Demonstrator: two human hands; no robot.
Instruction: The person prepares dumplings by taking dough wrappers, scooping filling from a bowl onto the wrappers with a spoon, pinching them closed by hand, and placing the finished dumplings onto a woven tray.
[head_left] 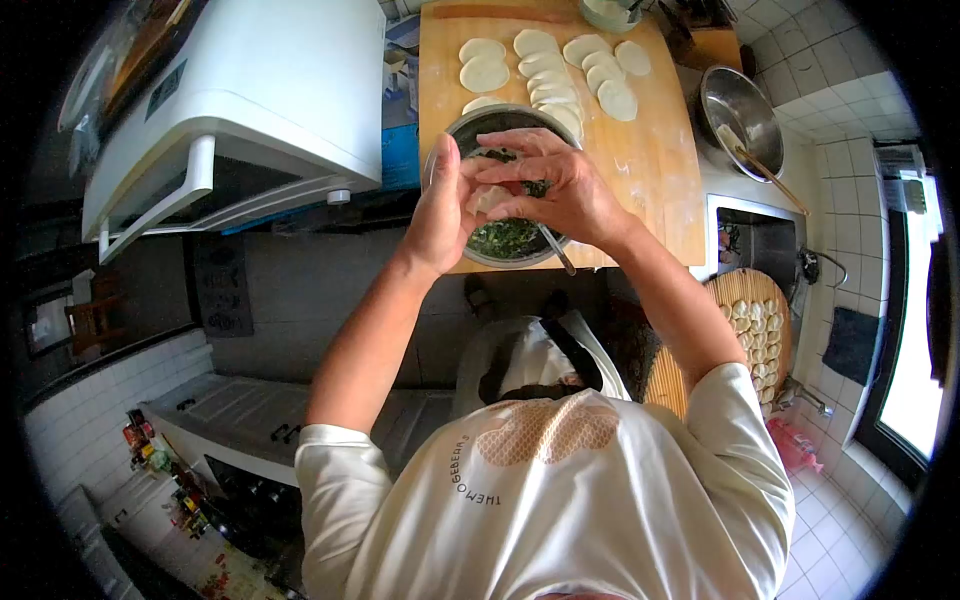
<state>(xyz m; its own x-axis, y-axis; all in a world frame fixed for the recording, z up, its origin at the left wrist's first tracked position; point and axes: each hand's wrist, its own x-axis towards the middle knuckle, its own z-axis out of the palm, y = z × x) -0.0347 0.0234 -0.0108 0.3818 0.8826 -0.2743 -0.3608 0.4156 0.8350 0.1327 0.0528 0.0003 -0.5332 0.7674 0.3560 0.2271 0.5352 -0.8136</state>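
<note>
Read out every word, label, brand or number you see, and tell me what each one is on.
"THEMOGEBEARS", as best I can read it: curved lettering on the white shirt.
Dark floor mat: markings too dim to read.
Containers at lower left: too small and blurred.

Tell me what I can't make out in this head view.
All in the head view:
- Pale dough piece: its full shape, hidden by the left hand and right hand.
- Green filling: partly covered by both hands.
- Glass bowl: cut off by the top edge.
- Things in the sink: too small and dark to name.
</note>
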